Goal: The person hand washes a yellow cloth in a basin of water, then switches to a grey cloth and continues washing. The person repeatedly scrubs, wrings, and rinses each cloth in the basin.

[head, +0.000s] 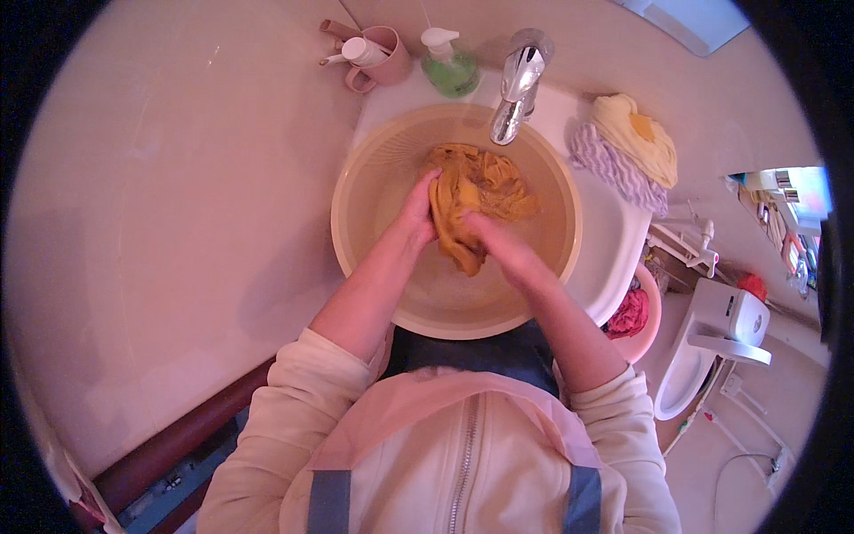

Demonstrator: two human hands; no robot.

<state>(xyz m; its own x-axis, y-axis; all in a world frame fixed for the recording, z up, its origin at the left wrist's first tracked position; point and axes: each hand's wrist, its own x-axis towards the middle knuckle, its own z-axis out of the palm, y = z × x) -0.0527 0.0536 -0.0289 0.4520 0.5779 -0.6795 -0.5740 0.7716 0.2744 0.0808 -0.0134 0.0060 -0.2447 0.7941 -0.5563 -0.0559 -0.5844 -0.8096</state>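
Note:
A round plastic basin (467, 324) sits on the white washbasin, holding water. In it lies a wet mustard-yellow cloth (460, 193), bunched up and partly under water. My left hand (421, 207) grips the cloth along its left side, fingers partly hidden behind the folds. From the right, my right hand (490, 233) presses into the same cloth, its fingertips hidden in the fabric. A chrome faucet (517, 93) hangs over the basin's far rim; no stream of water shows from its spout.
Behind the basin stand a pink mug (380, 60) with toiletries and a pump bottle (450, 67) of green soap. Folded yellow and lilac cloths (627, 143) lie on the washbasin's right ledge. Lower right are a pink tub (650, 340) with red fabric and a white toilet (700, 347).

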